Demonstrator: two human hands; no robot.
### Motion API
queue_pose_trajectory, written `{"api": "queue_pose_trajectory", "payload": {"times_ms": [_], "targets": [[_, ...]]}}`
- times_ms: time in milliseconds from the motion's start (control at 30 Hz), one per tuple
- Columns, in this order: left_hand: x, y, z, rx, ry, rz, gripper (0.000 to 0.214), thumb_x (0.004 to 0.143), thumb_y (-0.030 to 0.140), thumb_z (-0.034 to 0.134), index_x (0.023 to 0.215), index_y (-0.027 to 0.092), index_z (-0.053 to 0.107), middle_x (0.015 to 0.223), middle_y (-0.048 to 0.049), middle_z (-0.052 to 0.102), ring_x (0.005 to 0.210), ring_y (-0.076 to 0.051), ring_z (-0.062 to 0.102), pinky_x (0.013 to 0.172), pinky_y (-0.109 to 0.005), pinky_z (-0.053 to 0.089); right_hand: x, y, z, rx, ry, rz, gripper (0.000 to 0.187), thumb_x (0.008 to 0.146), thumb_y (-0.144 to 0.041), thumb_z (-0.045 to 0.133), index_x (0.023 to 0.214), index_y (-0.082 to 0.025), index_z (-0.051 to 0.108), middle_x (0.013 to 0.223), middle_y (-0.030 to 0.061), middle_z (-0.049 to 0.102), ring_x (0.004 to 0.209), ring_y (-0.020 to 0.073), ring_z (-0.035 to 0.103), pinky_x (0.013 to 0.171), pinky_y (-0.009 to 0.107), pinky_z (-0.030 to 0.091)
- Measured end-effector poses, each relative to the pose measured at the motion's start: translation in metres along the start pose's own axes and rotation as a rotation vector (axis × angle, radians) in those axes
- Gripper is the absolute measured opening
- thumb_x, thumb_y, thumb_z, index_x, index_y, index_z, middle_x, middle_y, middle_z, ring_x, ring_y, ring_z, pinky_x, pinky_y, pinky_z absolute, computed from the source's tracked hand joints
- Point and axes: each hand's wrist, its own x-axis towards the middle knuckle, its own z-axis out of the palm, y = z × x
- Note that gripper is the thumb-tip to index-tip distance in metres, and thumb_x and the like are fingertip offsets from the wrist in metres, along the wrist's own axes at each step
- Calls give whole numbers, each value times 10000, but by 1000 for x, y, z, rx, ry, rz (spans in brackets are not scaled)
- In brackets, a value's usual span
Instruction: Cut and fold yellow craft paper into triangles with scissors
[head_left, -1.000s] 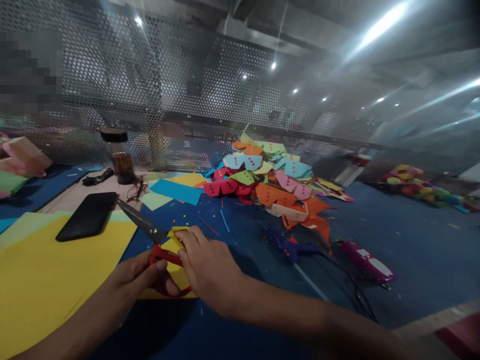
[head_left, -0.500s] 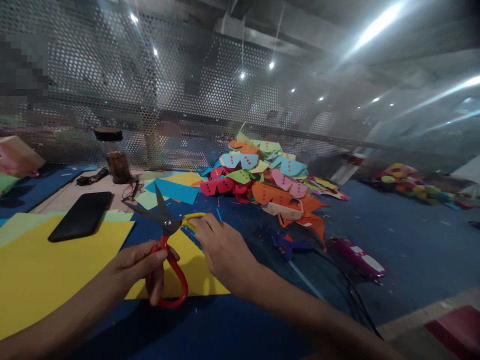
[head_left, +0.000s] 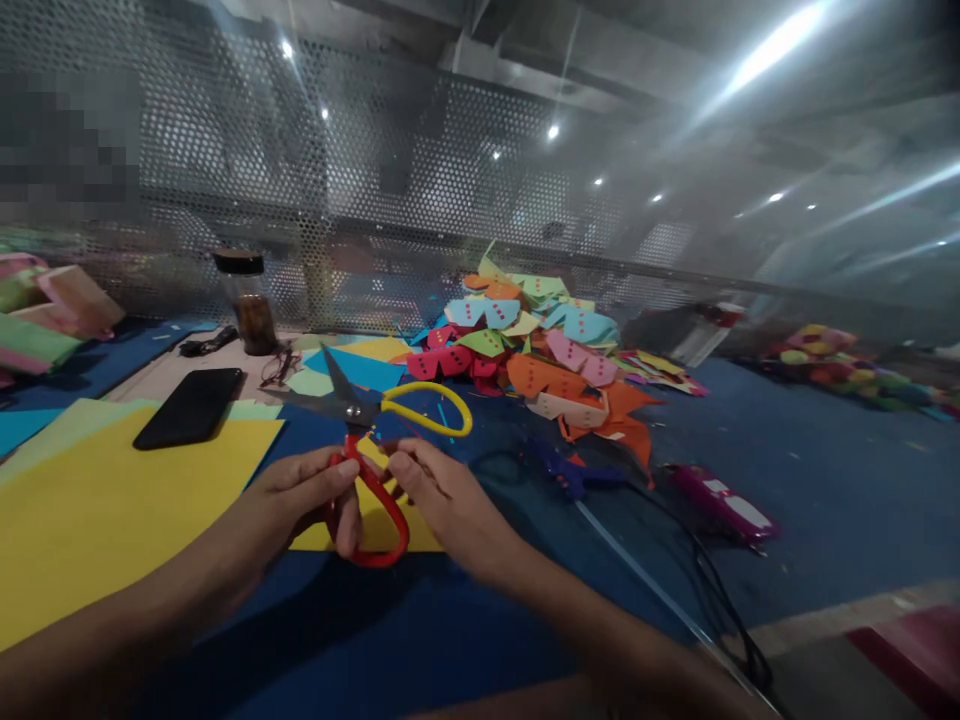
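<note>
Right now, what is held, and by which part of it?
Scissors, by the red handle, in the left fingers. Whether the right fingers also grip cannot be told.

Scissors (head_left: 355,413) partly covered, 2 forearms (head_left: 157,618) cut off
The left hand (head_left: 311,490) hides part of the scissors' red handle (head_left: 403,532); whether the right hand (head_left: 450,500) touches it is unclear. Left of the scissors, yellow paper (head_left: 90,520) leaves the frame; well right, a heap (head_left: 825,365) blurs.

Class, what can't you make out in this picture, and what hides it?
All in the head view:
Red handle of the scissors: partly hidden by the left hand.
Whether the right hand touches the scissors: blur and overlap.
Maroon object, lower right: cut off by the picture's edge.
What the jar holds: blurred.
Upper left: covered by a pixelated block.
</note>
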Motion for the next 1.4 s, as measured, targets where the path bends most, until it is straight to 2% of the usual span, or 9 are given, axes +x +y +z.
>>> {"api": "queue_pose_trajectory", "payload": {"times_ms": [100, 300, 400, 467, 567, 667, 767, 933, 1400], "targets": [[-1, -12, 11, -21, -165, 4, 545, 927, 585, 551, 569, 184, 645, 572, -42, 678, 621, -164, 588, 692, -273, 465, 1, 5, 19, 288, 66, 44, 430, 988, -559, 465, 792, -189, 565, 800, 6, 616, 782, 136, 587, 710, 243, 473], [-8, -23, 29, -16, -205, 102, 455, 943, 525, 552, 685, 171, 675, 661, -43, 724, 696, -166, 636, 778, -278, 486, -2, 7, 39, 565, 239, 180, 457, 804, -616, 695, 734, -180, 579, 691, -28, 536, 609, 100, 488, 557, 228, 411], [-14, -18, 23, 97, -284, 81, 435, 947, 545, 535, 1084, 164, 695, 950, -76, 782, 891, -215, 701, 839, -318, 521, -3, 5, 27, 610, 322, 167, 454, 757, -607, 744, 718, -178, 600, 689, -20, 562, 630, 112, 516, 594, 238, 442], [-14, -15, 10, 270, -230, 101, 542, 931, 562, 548, 1331, 199, 585, 1088, -81, 767, 997, -244, 703, 883, -358, 533, -4, 4, 12, 622, 391, 172, 465, 731, -616, 764, 726, -176, 615, 704, -11, 598, 639, 115, 532, 610, 240, 451], [-3, -22, -19, 706, 12, 206, 536, 930, 622, 493, 1258, 233, 660, 1276, -92, 707, 1164, -288, 648, 997, -422, 496, -8, 5, -11, 619, 432, 190, 506, 665, -639, 805, 735, -167, 635, 713, -7, 622, 625, 110, 531, 610, 238, 451], [18, -47, -44, 1090, 192, 399, 623, 904, 673, 489, 1313, 229, 643, 1435, -117, 608, 1338, -328, 530, 1126, -488, 400, -15, 13, -24, 611, 427, 217, 528, 638, -655, 817, 721, -167, 634, 702, -6, 619, 617, 110, 521, 598, 240, 441], [31, -82, -55, 1327, 298, 398, 780, 862, 741, 502, 1406, 187, 573, 1526, -168, 509, 1419, -376, 437, 1138, -544, 371, -21, 24, -25, 635, 411, 269, 535, 621, -656, 832, 731, -168, 642, 719, -1, 626, 646, 116, 528, 606, 237, 446], [30, -111, -56, 1429, 253, 404, 763, 945, 730, 342, 1471, 201, 503, 1555, -103, 487, 1480, -327, 361, 1178, -531, 309, -22, 33, -20, 673, 328, 339, 525, 633, -637, 838, 730, -158, 648, 693, -7, 609, 641, 104, 525, 594, 217, 441], [29, -102, -53, 1355, 214, 564, 531, 967, 634, 462, 1296, 270, 665, 1402, -45, 651, 1358, -304, 516, 1121, -503, 390, -20, 36, -12, 824, 273, 397, 493, 563, -546, 909, 722, -165, 640, 698, -15, 641, 682, 109, 571, 749, 252, 504]]}}
